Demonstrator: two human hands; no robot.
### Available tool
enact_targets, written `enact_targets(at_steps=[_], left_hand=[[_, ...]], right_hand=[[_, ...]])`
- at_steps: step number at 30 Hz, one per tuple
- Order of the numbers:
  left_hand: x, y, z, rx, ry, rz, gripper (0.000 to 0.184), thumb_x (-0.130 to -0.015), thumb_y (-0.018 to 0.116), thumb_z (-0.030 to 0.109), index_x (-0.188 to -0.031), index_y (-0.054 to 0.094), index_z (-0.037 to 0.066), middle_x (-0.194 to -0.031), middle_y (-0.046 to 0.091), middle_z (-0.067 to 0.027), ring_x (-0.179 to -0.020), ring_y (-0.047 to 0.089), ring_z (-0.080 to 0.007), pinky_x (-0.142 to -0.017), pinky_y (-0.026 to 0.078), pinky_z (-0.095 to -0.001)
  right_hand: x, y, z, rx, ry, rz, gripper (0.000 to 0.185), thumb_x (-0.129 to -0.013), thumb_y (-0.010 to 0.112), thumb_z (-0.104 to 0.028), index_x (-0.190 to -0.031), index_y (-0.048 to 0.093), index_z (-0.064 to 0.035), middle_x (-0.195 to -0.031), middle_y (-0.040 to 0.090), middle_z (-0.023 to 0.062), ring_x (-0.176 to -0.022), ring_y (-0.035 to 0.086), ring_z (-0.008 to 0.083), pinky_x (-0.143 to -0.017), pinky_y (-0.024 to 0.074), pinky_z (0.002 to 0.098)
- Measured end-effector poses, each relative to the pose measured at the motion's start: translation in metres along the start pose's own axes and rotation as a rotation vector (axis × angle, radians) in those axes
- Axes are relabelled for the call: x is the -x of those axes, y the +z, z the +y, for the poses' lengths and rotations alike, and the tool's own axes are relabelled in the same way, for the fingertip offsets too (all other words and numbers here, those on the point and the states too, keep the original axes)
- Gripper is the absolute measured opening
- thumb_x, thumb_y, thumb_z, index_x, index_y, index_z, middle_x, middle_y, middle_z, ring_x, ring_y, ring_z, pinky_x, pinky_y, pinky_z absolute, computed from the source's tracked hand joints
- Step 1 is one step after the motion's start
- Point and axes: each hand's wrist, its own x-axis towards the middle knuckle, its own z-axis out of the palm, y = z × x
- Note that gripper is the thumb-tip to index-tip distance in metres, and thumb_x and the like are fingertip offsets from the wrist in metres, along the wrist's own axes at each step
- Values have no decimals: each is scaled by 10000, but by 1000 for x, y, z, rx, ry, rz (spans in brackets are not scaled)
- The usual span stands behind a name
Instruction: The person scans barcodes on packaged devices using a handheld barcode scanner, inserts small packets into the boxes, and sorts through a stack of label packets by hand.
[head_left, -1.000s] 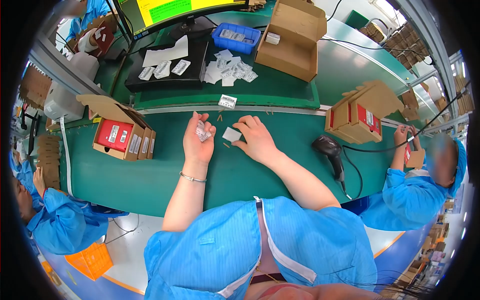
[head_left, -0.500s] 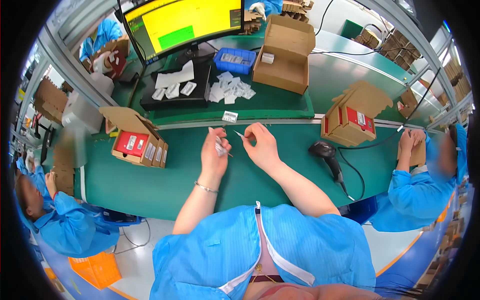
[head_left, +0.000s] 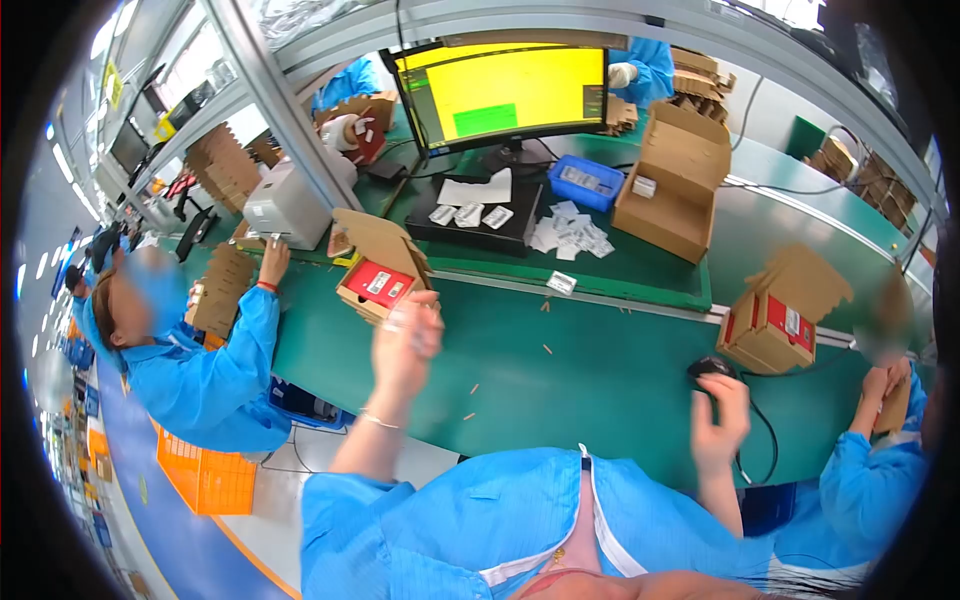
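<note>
My left hand, blurred by motion, has curled fingers just in front of the left cardboard box, which holds a red box with white labels. A pale patch shows among those fingers, too smeared to name. Over at the right, my right hand is closed around the handle of a black barcode scanner; the hand hides most of that handle. One white label lies near the raised shelf edge, below a pile of white labels.
A monitor with a yellow screen stands behind a black box. Farther right are a blue tray and an open carton. Another box with red contents stands at right. Co-workers in blue sit on both sides.
The view has swung left. My hands have parted: the left has moved toward the left cardboard box, the right to the scanner. Small brown strips now show on the green tabletop.
</note>
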Motion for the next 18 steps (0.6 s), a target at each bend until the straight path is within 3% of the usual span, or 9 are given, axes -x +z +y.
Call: enact_targets(at_steps=[1, 2, 4, 5, 6, 8, 12, 15, 18], left_hand=[[-8, -24, 23, -178, 116, 104, 295, -960, 502, 272, -1087, 586, 20, -716, 559, 6, -544, 413, -21, -437, 296, -176], [-18, -45, 48, -478, 202, 174, 298, -965, 492, 266, -1017, 617, 0, -718, 567, 3, -585, 462, -52, -479, 362, -220], [-57, -90, 67, -1187, 697, 243, 256, -940, 513, 210, -933, 630, -17, -785, 620, -117, -746, 598, -252, -702, 457, -350], [-73, -110, 73, -1527, 677, 267, 236, -900, 550, 239, -905, 639, 21, -838, 619, -158, -792, 604, -317, -703, 469, -397], [-82, -116, 75, -1670, 569, 250, 249, -881, 565, 273, -889, 640, 36, -853, 622, -154, -811, 601, -332, -712, 472, -418], [-100, -128, 68, -1938, 397, 185, 314, -835, 594, 379, -835, 639, 68, -872, 627, -141, -840, 605, -336, -718, 487, -439], [-116, -126, 61, -1989, 275, 124, 159, -798, 554, 196, -795, 636, 61, -880, 630, -159, -851, 618, -343, -730, 499, -458], [-116, -132, 62, -1909, 273, 61, 224, -839, 540, 214, -798, 620, 9, -870, 628, -198, -836, 602, -385, -741, 481, -485], [-98, -134, 59, -1805, 354, -2, 236, -824, 605, 169, -699, 568, -27, -750, 588, -250, -735, 571, -419, -626, 433, -488]], right_hand=[[9, -15, 16, 51, 80, 59, 120, -765, 622, 21, -881, 605, -3, -941, 605, 127, -890, 574, 282, -812, 454, 358], [21, -27, 39, 118, 142, 108, 143, -776, 620, 17, -914, 583, 12, -986, 587, 139, -913, 556, 294, -836, 439, 361], [37, -42, 75, 262, 215, 35, 334, -763, 672, -36, -1066, 537, 9, -1088, 547, 171, -1024, 522, 329, -901, 417, 391], [42, -45, 86, 307, 249, -9, 408, -757, 692, -61, -1119, 518, 7, -1119, 535, 182, -1067, 508, 342, -925, 409, 401], [47, -45, 100, 344, 263, -77, 584, -723, 738, -129, -1218, 465, 16, -1191, 510, 212, -1133, 478, 369, -964, 388, 422], [51, -37, 120, 308, 296, -214, 703, -686, 774, -201, -1254, 436, 39, -1238, 490, 232, -1153, 466, 382, -985, 368, 435], [30, -24, 121, 434, 348, -412, 805, -612, 798, -350, -1228, 464, 45, -1192, 533, 227, -1115, 492, 387, -930, 409, 428], [10, -27, 117, 340, 487, -557, 702, -617, 792, -332, -1159, 526, 25, -1067, 607, 217, -1026, 559, 378, -884, 447, 433], [-1, -27, 123, 259, 534, -644, 586, -647, 761, -293, -1096, 564, 28, -939, 640, 230, -915, 613, 377, -808, 489, 424]])
